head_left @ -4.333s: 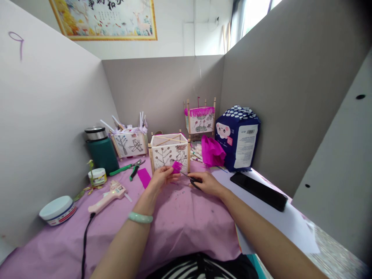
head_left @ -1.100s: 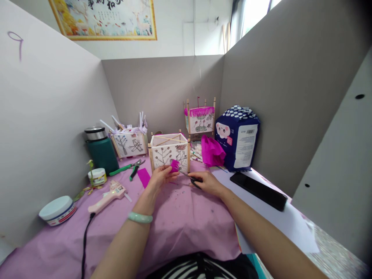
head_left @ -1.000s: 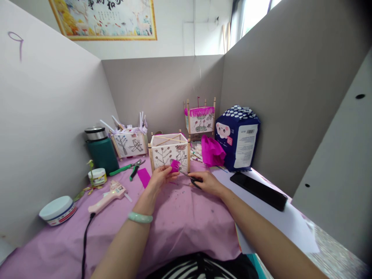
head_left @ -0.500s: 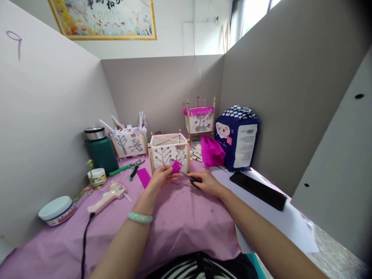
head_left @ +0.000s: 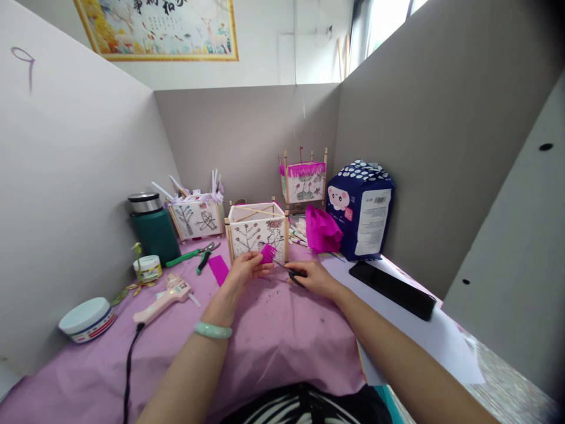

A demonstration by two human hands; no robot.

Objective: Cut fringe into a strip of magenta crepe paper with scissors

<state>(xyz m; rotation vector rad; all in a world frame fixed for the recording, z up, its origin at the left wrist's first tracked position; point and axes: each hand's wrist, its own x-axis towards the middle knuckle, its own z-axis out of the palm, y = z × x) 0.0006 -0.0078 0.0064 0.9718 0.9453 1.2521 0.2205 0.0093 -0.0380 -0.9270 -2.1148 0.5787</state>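
Note:
My left hand (head_left: 248,269) pinches a small piece of magenta crepe paper (head_left: 267,254), whose far edge is cut into a fringe. In my right hand (head_left: 314,278) is a pair of scissors with black handles (head_left: 296,275); its blades reach to the fringed edge of the paper. Whether the blades are apart is too small to tell. Just behind both hands stands a square lantern frame (head_left: 258,235) of sticks and white panels with drawn plants. A flat magenta paper strip (head_left: 218,270) lies left of my left hand.
Left are green-handled pliers (head_left: 185,257), a glue gun (head_left: 163,301), a green flask (head_left: 153,229) and a round tub (head_left: 87,320). Behind stand a box of paper scraps (head_left: 196,219) and a fringed lantern (head_left: 304,184). Right are crumpled magenta paper (head_left: 323,229), a blue package (head_left: 359,212) and a phone (head_left: 392,290).

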